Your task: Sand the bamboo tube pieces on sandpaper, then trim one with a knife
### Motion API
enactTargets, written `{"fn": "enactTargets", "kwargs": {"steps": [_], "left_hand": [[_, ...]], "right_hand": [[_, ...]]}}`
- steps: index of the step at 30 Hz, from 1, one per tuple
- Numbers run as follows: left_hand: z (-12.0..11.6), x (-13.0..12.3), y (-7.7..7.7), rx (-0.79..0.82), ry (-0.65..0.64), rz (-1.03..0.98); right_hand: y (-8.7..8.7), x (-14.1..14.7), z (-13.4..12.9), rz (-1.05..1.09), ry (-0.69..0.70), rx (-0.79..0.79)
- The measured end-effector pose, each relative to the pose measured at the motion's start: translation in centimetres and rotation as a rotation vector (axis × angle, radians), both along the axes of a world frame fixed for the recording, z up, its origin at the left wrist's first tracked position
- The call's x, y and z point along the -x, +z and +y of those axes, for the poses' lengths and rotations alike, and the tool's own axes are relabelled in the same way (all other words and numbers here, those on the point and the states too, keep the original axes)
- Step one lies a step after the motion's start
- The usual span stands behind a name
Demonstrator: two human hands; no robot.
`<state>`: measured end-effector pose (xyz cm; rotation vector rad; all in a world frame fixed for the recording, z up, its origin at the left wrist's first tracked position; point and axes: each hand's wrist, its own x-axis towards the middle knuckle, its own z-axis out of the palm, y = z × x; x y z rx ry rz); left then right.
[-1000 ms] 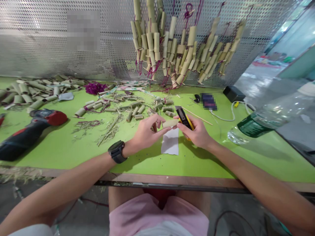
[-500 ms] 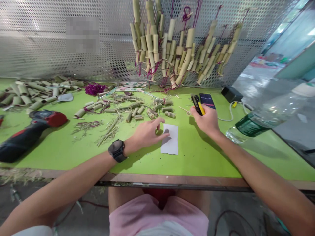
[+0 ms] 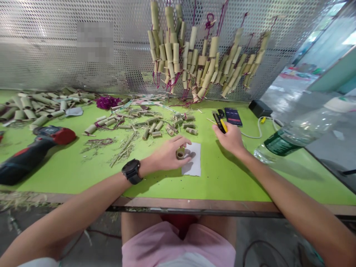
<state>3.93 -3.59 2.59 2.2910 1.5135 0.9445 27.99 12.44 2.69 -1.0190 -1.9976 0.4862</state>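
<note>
My left hand, with a black watch at the wrist, curls its fingers and thumb around a short hollow bamboo piece. It hovers at the left side of a white paper slip and casts a shadow on it. My right hand is closed around a black-and-yellow hand tool, whose exact kind I cannot make out. A thin pale stick pokes out on its left. Just beyond that hand lies a phone. Cut bamboo pieces lie beyond my left hand.
A cordless power tool and piled bamboo tubes occupy the left, near purple string. Strung bamboo bundles hang on the perforated metal panel. A water bottle and black box stand right.
My left hand has shifted slightly right over the paper, and the bamboo piece's hollow end now shows. My right hand has moved a little left and nearer me with the hand tool.
</note>
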Motion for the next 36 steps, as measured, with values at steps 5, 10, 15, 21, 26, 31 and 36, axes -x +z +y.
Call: {"fn": "enactTargets", "kwargs": {"steps": [5,10,15,21,26,31,36], "left_hand": [[0.3,0.4,0.0,0.156,0.017,0.036],[1.0,1.2,-0.4,0.118,0.079,-0.012],[1.6,1.1,-0.7,0.315,0.066,-0.595],[1.6,0.6,0.0,0.590,0.033,-1.100],[1.0,0.1,0.8,0.599,-0.053,-1.151],[0.4,-0.3,0.6,0.468,-0.123,-0.930],[0.3,-0.6,0.0,0.385,-0.059,-0.832]], "right_hand": [[0.9,0.5,-2.0,-0.040,0.182,0.052],[1.9,1.0,-4.6,-0.073,0.417,0.148],[1.3,1.2,-5.4,-0.136,0.591,0.088],[0.6,1.5,-5.5,-0.236,0.593,0.048],[0.5,1.4,-5.3,-0.234,0.551,0.063],[0.6,1.4,-5.2,-0.236,0.560,0.072],[0.8,1.4,-5.4,-0.236,0.609,0.067]]}}
